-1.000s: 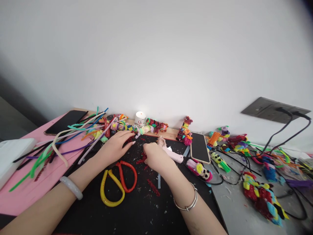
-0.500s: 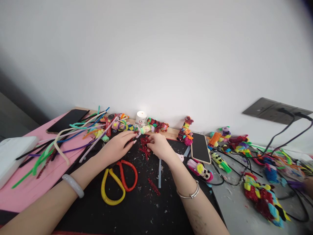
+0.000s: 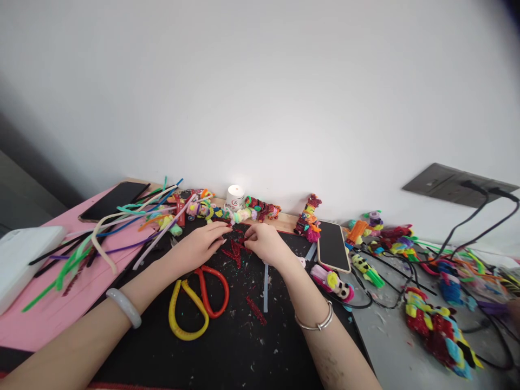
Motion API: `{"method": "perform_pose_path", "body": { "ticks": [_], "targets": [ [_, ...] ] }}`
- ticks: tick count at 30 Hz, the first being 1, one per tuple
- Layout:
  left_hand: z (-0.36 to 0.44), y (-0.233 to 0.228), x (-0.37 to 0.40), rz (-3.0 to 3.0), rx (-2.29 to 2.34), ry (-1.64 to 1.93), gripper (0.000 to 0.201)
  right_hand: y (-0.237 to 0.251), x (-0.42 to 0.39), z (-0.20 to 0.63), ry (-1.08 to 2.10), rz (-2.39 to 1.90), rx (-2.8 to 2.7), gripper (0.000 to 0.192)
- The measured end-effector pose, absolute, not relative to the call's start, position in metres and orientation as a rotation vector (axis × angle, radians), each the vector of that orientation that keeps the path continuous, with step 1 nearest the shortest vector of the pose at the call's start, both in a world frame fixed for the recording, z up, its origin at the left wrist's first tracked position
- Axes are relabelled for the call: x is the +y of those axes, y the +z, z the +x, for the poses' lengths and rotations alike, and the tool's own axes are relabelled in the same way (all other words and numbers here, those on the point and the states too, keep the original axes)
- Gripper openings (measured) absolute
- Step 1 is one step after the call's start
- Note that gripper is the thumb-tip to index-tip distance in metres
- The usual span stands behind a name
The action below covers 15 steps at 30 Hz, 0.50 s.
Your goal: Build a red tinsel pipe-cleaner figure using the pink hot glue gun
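Several short pieces of red glittery pipe cleaner (image 3: 235,255) lie in a zigzag clump on the black mat (image 3: 227,355), between my hands. The fingertips of my right hand (image 3: 266,244) are closed on the right side of the clump. To its left, my left hand (image 3: 203,244) has its fingers stretched toward the clump, thumb apart from them; I see nothing held there. Yellow-and-red-handled scissors (image 3: 189,311) lie below my left hand, their blades hidden under it. A loose red piece (image 3: 255,310) and a pale translucent strip (image 3: 265,287) lie nearer me.
Loose pipe cleaners (image 3: 103,233) spread over a pink board (image 3: 38,330) at left, beside a dark phone (image 3: 116,200) and white box (image 3: 28,260). Along the wall stand a paper cup (image 3: 235,197) and pipe-cleaner dolls (image 3: 309,216). Another phone (image 3: 333,246), cables and more dolls are right.
My left hand has drawn slightly left and down, away from the red pieces, which are spread wider between my hands. My right hand has barely moved.
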<state>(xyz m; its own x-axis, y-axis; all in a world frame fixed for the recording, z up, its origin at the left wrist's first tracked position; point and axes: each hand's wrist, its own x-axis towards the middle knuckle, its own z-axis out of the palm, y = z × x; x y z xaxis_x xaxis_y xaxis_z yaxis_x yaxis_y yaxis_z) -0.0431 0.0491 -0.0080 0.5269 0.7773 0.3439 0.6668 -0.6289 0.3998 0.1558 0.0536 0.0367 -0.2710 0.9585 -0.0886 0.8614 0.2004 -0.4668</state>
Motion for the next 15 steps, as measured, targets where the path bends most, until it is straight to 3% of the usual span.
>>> {"method": "perform_pose_path", "body": {
  "ticks": [6,10,15],
  "targets": [
    [-0.043,-0.013,0.052,2.536,1.218,0.705,0.033,0.029,0.034,0.133,0.44,-1.744,-2.359,0.044],
    [-0.043,-0.012,0.051,2.543,1.235,0.698,0.034,0.023,0.028,0.127,0.393,-1.714,-2.409,0.027],
    [-0.043,-0.009,0.05,2.539,1.281,0.737,0.033,0.03,0.04,0.145,0.469,-1.648,-2.373,0.022]
  ]
}}
